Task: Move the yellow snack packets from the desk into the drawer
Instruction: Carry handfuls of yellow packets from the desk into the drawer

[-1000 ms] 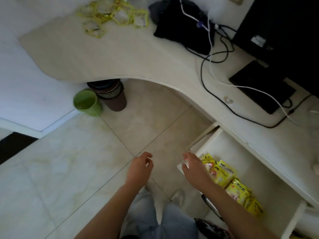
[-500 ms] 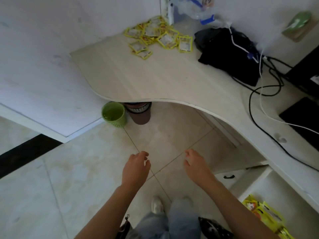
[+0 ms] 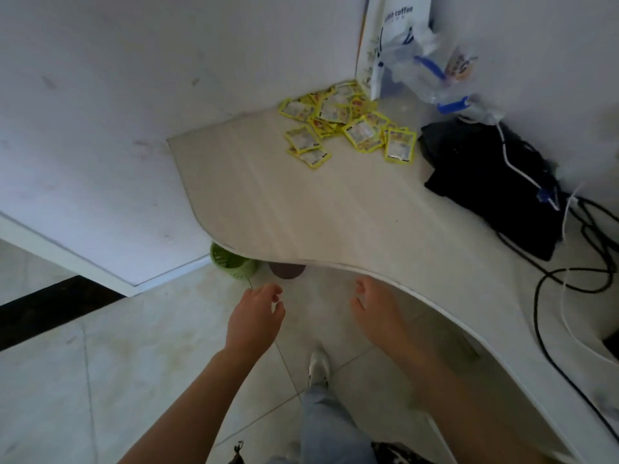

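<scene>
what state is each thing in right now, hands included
left hand: empty, fingers loosely curled, held over the floor
right hand: empty, fingers open, near the desk edge
yellow snack packets: loose overlapping pile in the desk's far corner, untouched
desk: near part bare
black bag: lying flat, white cable across it
green basket: upright on the floor, partly under the desk
clear plastic bag: crumpled against the wall

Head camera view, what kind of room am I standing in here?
Probably a home office or study corner: a curved desk against white walls, black cables trailing across it, and small bins tucked underneath on the tiled floor.
</scene>
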